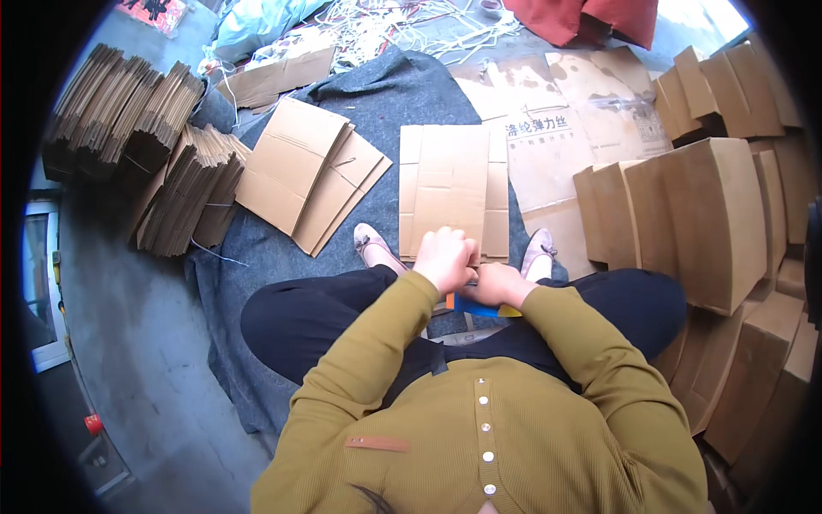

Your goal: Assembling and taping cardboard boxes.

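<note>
A flattened brown cardboard box [445,184] lies between my feet, its near edge at my hands. My left hand [447,259] is closed over that near edge, fingers curled down. Whatever it pinches is hidden. Touching it, my right hand [499,284] is closed too, knuckles up. Something small and dark shows between the two hands, too covered to name. Just below the right hand, a blue object [484,307] with orange and yellow parts shows in part. Its kind cannot be made out, nor whether the hand grips it.
Folded cardboard boxes [295,167] lie to the left on a dark grey blanket [368,103]. Tall stacks of flat cardboard [120,107] stand at far left. Open-formed boxes [685,214] are piled close on the right. White strapping strips [411,26] lie tangled at the back beside a red cloth [582,19].
</note>
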Tool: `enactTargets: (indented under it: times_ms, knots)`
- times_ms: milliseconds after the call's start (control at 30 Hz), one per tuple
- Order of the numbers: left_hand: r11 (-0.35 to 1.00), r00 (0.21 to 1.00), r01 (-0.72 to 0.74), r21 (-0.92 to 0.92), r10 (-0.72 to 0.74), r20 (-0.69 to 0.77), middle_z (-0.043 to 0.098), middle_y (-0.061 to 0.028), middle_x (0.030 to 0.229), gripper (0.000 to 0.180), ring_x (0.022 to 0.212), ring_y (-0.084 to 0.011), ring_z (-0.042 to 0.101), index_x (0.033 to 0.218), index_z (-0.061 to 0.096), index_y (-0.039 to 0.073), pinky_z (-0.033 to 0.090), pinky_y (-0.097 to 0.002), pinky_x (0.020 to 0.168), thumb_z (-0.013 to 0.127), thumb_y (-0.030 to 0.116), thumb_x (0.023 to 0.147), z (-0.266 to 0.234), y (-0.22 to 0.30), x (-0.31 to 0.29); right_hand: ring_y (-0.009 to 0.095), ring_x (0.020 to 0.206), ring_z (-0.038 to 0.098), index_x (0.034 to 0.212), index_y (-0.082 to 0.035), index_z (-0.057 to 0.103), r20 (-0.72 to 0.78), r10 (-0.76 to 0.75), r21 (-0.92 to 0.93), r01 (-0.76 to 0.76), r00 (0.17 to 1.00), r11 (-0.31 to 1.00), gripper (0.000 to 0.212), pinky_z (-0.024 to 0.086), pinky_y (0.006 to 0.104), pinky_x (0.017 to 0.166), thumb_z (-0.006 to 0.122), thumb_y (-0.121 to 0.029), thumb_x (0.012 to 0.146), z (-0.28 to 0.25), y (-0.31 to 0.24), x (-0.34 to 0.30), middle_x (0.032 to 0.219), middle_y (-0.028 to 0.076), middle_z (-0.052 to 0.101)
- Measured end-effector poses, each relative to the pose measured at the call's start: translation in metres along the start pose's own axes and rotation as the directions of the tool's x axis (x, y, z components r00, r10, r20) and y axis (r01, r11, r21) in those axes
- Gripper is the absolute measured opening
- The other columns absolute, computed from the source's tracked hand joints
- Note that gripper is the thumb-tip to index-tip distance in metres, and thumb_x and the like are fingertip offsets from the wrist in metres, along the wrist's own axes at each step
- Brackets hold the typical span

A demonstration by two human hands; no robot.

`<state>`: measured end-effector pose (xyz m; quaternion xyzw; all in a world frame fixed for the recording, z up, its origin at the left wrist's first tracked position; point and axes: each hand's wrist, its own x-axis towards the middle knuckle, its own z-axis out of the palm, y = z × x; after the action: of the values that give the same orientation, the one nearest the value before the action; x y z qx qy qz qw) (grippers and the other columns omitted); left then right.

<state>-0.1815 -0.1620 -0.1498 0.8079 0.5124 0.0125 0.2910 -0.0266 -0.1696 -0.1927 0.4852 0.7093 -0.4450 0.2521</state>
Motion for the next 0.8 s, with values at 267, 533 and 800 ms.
enactTargets:
  times_ms: [267, 533, 800]
  knots:
    - [0.977, 0.816, 0.209, -0.042, -0.198, -0.543, 0.055, -0.0183, 0.136, 0.037, 0.131, -0.0387, 0.047, 0.12, 0.063, 0.007, 0.039, -0.046, 0.108, 0.063, 0.029, 0.09, -0.048, -0.112, 0.145, 0.035, 0.1, 0.067, 0.113, -0.003, 0.065, -0.144, -0.109, -0.081, 0.098, 0.984, 0.992, 0.053, 0.052, 0.0445, 0.088, 0.06, -0.047, 0.085, 0.017, -0.025, 0.007, 0.102, 0.02, 0.07]
    - [0.713, 0.739, 0.528, -0.461, -0.653, -0.164, 0.063, -0.0243, 0.115, 0.065, 0.112, -0.0379, 0.06, 0.114, 0.066, -0.001, 0.045, -0.0414, 0.1, 0.065, 0.055, 0.08, -0.048, -0.155, 0.082, 0.038, 0.095, 0.067, 0.117, -0.007, 0.061, -0.402, 0.24, 0.028, -0.25, 0.884, 0.968, 0.048, 0.053, 0.0464, 0.085, 0.063, -0.04, 0.083, -0.086, 0.047, -0.02, 0.1, 0.02, 0.07]
    - [0.563, 0.459, 0.465, -0.684, -0.813, -0.357, 0.063, -0.0192, 0.101, 0.039, 0.104, -0.0332, 0.058, 0.097, 0.065, 0.003, 0.047, -0.0419, 0.09, 0.062, 0.041, 0.092, 0.018, -0.113, 0.021, 0.031, 0.094, 0.07, 0.097, -0.006, 0.074, -0.417, 0.297, -0.308, -0.441, 0.859, 0.843, 0.046, 0.056, 0.0421, 0.081, 0.072, -0.047, 0.077, -0.158, 0.068, -0.029, 0.098, 0.016, 0.072]
